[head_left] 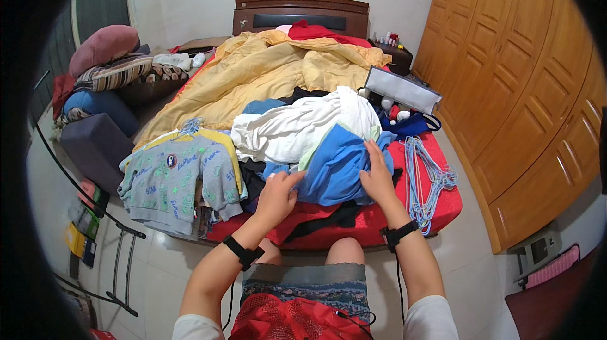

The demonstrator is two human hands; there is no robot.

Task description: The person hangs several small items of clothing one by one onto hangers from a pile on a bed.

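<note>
A blue garment [335,166] with a pale green edge lies rumpled near the front of the bed, between my two hands. My right hand [377,177] rests at its right side, fingers stretched out along the cloth. At its lower left is my left hand [278,194], fingers apart with one pointing towards the blue cloth; part of this hand's underside is hidden. Behind the blue garment spreads a white garment [297,126]. To the left, a grey printed long-sleeved top [177,179] lies over a yellow one, with hanger hooks at its neck.
A bundle of light blue hangers [422,182] sits on the red bedsheet [447,204] at right. Beyond are a grey-white box [401,89] and a yellow quilt [253,68]. Wooden wardrobes [506,87] line the right; a black metal rack [120,264] stands at left.
</note>
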